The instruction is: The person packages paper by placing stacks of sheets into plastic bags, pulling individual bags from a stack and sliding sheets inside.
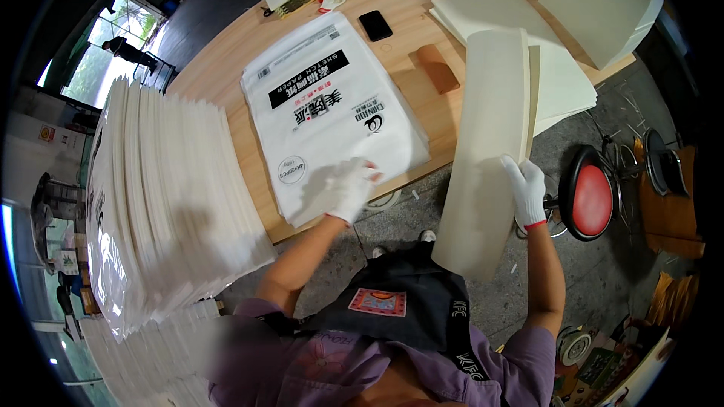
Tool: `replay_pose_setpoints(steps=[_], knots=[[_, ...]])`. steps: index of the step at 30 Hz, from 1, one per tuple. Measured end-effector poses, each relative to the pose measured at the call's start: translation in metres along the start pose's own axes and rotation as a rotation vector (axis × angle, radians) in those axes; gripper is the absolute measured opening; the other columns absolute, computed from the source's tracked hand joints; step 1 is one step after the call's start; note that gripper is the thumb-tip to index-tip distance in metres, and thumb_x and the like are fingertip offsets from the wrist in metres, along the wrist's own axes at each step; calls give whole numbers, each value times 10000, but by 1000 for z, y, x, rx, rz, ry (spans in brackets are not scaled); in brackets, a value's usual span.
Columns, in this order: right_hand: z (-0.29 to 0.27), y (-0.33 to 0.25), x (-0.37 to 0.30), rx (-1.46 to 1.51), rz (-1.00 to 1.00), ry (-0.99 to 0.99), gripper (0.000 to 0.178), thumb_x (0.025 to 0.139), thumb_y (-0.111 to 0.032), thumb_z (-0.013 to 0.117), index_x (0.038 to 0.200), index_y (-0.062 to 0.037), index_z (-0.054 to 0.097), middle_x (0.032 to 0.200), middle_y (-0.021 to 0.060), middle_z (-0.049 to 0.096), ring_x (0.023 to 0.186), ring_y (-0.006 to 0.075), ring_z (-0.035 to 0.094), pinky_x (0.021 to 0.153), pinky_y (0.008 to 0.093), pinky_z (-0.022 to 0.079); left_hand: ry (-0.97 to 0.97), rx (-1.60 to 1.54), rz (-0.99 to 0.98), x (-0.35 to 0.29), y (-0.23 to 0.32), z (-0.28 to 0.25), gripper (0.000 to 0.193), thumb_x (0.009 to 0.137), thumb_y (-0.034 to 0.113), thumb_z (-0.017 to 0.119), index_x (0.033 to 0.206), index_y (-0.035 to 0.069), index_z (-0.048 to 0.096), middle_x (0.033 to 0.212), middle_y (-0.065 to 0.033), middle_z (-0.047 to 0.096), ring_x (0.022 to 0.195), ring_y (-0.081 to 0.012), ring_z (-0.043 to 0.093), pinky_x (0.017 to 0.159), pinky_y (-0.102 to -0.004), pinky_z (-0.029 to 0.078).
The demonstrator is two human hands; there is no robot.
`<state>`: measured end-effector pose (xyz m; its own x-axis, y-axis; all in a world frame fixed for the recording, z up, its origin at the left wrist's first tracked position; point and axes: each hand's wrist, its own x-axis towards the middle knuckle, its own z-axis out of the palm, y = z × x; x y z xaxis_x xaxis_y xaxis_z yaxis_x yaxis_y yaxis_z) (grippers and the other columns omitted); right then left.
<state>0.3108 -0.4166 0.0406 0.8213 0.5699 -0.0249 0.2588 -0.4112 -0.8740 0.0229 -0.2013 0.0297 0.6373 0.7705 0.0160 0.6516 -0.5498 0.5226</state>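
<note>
My right hand [526, 190], in a white knit glove with a red cuff, grips the right edge of a thin stack of cream paper sheets [486, 158]. Its thumb lies on the near face, and the stack bends as it hangs over the table edge. My left hand [350, 193], gloved with bare fingertips showing, is over the near part of a pile of printed white plastic bags [339, 117]. Its fingers are apart and hold nothing visible; whether they touch the top bag I cannot tell.
At left stands a tall pile of bagged paper packs [162, 188]. More cream paper [501, 11] lies at the table's right, with an upright stack [596, 4] beyond. A phone [375, 26] and a brown curved piece [437, 68] rest on the table [415, 0]. A red stool [590, 192] stands right.
</note>
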Motion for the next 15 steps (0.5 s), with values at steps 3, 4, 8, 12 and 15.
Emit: replay_pose_setpoints(steps=[3, 4, 8, 12, 15], knots=[[-6, -22, -11, -107, -44, -93, 537, 841, -434, 691, 641, 41, 538, 524, 90, 482, 536, 100, 437, 498, 309, 393, 52, 276, 52, 0, -65, -18, 241, 801, 300, 702, 861, 75, 638, 878, -129, 630, 877, -316, 600, 766, -418, 468], [-5, -28, -15, -127, -81, -117, 525, 843, -422, 691, 640, 39, 542, 521, 109, 478, 523, 120, 453, 497, 317, 397, -20, 248, 45, 3, -74, -23, 244, 804, 312, 694, 836, 75, 642, 864, -132, 630, 876, -312, 602, 761, -412, 467], [4, -63, -34, -212, -244, -214, 462, 852, -368, 678, 645, 29, 566, 549, 184, 497, 514, 246, 541, 504, 361, 421, -131, 272, 102, 19, -116, -16, 243, 837, 290, 635, 794, 51, 653, 852, -130, 642, 900, -320, 611, 768, -410, 467], [8, -111, -60, -358, -556, -315, 338, 854, -302, 649, 703, -2, 618, 702, 215, 595, 640, 370, 612, 551, 404, 468, -376, -10, -176, 39, -100, -42, 259, 880, 222, 543, 1038, 86, 696, 995, -146, 681, 1011, -310, 610, 887, -373, 461], [23, -145, -78, -365, -781, -450, 176, 827, -256, 628, 828, -84, 666, 807, 153, 625, 686, 331, 633, 591, 405, 507, -400, -146, 31, 57, -132, -44, 331, 885, 209, 527, 1143, 42, 650, 1119, -175, 664, 1052, -306, 616, 892, -377, 473]])
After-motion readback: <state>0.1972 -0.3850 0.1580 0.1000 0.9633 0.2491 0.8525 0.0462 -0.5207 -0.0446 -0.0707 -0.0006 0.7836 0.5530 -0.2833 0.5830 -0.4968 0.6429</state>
